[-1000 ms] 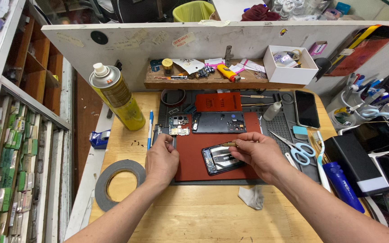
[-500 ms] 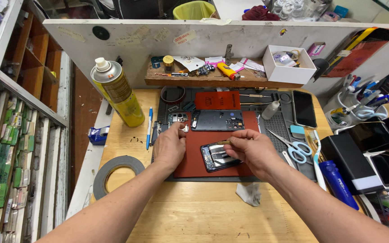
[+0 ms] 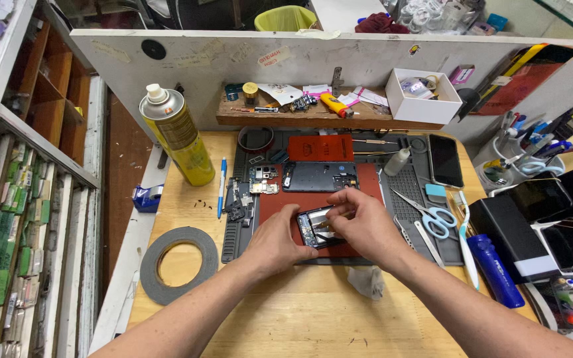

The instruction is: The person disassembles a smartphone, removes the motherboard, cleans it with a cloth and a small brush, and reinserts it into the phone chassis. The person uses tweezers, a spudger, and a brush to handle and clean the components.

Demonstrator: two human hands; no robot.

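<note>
On the pale wooden counter (image 3: 286, 318) lies a dark grey rubber work mat (image 3: 409, 189) with a red rectangular pad (image 3: 280, 202) on top of it, and near the front edge of that pad sits an opened black phone body (image 3: 313, 229) with its inner parts showing. The left hand (image 3: 276, 242) rests at the phone's left edge, fingers curled against it and steadying it. The right hand (image 3: 366, 222) hovers over the phone's right side, fingers pinched narrow around a thin yellowish tool (image 3: 331, 223) whose tip reaches into the phone. Behind the phone on the pad lies a second dark phone frame (image 3: 319, 177). A yellow spray can (image 3: 177, 136) stands at the left, a roll of grey tape (image 3: 177, 265) lies in front of it, and blue-handled scissors (image 3: 426, 212) rest on the mat to the right.
</note>
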